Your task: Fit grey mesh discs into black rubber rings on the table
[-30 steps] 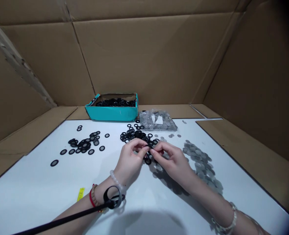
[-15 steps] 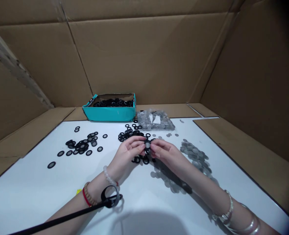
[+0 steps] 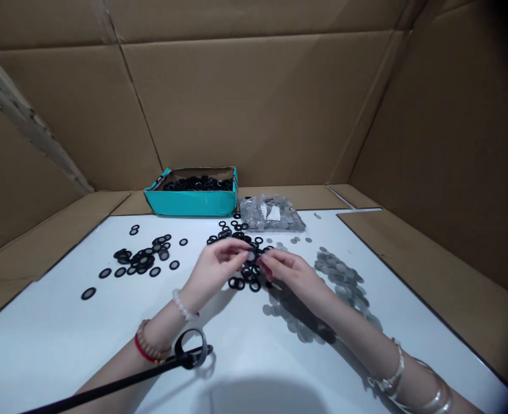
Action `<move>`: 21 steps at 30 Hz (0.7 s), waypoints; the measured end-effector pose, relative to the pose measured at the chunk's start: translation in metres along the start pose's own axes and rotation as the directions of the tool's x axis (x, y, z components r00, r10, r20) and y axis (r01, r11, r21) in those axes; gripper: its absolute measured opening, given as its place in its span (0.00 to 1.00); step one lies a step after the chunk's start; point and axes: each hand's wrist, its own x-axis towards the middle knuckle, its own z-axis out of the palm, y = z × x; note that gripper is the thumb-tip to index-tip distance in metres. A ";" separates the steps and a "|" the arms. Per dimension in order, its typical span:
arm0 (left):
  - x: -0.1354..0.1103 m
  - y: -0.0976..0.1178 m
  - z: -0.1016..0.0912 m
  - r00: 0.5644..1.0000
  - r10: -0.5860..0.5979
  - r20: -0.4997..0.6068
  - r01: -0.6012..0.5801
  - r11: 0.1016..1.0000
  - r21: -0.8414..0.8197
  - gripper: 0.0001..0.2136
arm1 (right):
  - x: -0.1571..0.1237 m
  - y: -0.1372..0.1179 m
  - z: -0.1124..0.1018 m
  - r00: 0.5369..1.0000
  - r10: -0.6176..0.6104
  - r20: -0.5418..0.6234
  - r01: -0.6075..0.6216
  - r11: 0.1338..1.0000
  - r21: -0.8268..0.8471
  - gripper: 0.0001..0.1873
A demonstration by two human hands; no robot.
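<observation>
Both hands' fingers [image 3: 237, 246] hold a grey disc [image 3: 251, 256].

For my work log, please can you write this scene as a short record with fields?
Left hand: fingertips at a small grey disc, grip unclear
Right hand: fingertips beside the same disc, above a heap of black rings
Box: teal box holding more black rings
Bag: clear plastic bag of grey discs
Loose discs: scattered grey discs right of the hands
Near left wrist: black rod with a loop
Work surface: white board
Surroundings: cardboard walls
</observation>
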 end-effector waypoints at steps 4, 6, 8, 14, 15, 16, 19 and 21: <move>0.009 0.007 -0.044 0.935 0.290 -0.202 -0.084 0.737 0.670 0.10 | -0.001 -0.009 -0.023 0.993 -0.110 -0.049 0.064 0.826 -0.560 0.14; 0.014 0.006 -0.073 0.931 0.233 -0.281 0.145 0.469 0.871 0.11 | -0.002 -0.012 -0.040 0.993 -0.085 -0.076 -0.001 0.663 -0.749 0.14; 0.016 0.000 -0.097 0.933 0.080 -0.350 0.327 0.215 0.920 0.11 | -0.004 -0.011 -0.053 0.998 -0.019 -0.058 -0.038 0.546 -0.837 0.13; 0.019 -0.014 -0.102 0.924 0.048 -0.381 0.381 -0.005 0.924 0.13 | -0.004 -0.002 -0.052 0.991 0.127 -0.033 -0.093 0.498 -0.862 0.11; 0.019 -0.016 -0.096 0.931 0.076 -0.356 0.357 0.003 0.934 0.14 | -0.004 -0.001 -0.050 0.992 0.127 -0.023 -0.085 0.507 -0.858 0.09; 0.020 -0.018 -0.089 0.945 0.101 -0.312 0.312 0.019 0.950 0.15 | -0.004 0.000 -0.048 0.992 0.123 -0.018 -0.079 0.512 -0.855 0.07; 0.021 -0.028 -0.066 0.989 0.128 -0.075 0.060 0.114 0.992 0.14 | -0.002 0.004 -0.047 0.993 0.119 -0.016 -0.077 0.528 -0.846 0.05; 0.020 -0.036 -0.056 0.990 0.138 0.023 -0.044 0.146 0.988 0.13 | -0.001 0.005 -0.048 0.993 0.118 -0.016 -0.078 0.546 -0.834 0.05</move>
